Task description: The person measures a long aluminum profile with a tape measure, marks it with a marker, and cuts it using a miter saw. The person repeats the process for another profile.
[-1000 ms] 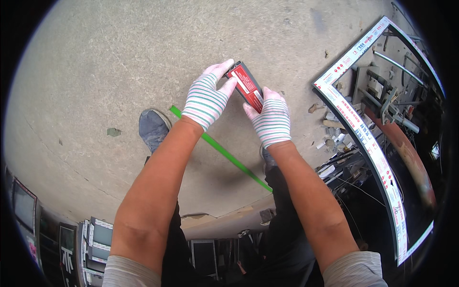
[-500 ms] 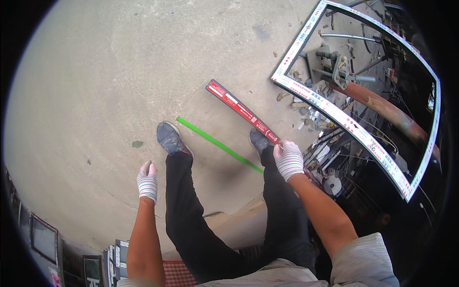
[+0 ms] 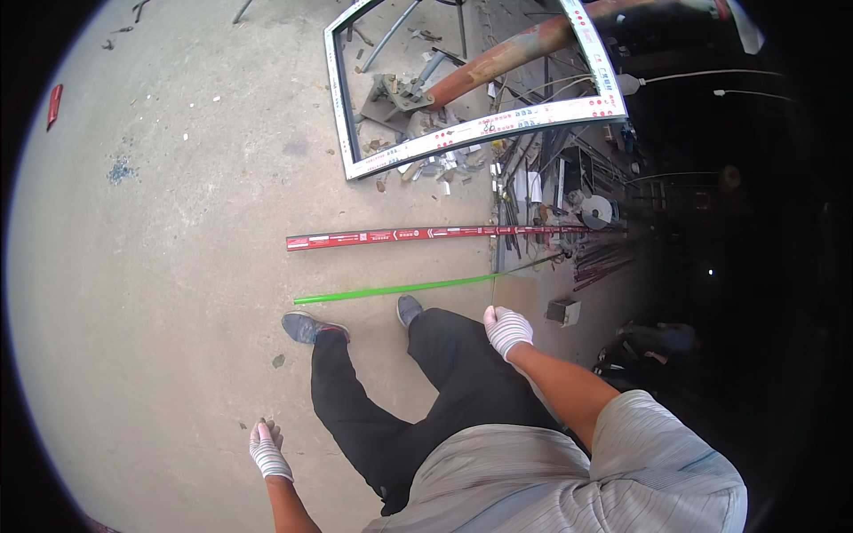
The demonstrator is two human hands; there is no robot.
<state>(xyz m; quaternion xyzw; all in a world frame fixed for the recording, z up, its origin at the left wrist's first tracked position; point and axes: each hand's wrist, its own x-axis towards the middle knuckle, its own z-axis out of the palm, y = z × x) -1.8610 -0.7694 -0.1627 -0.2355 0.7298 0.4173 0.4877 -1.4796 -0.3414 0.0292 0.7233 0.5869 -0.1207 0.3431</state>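
The left hand (image 3: 269,451) is hanging with fingers curled in, the right hand (image 3: 510,332) hovering closed near the green strip (image 3: 391,290) and red bar (image 3: 391,236)

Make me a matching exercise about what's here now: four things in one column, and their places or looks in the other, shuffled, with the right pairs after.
1. Green strip
2. Red strip
3. Large frame
4. Right hand

A. Gloved, apart from both strips
B. Between the other strip and the frame
C. White-faced, with red printing
D. The strip nearest the shoes

Right pairs: 1-D, 2-B, 3-C, 4-A
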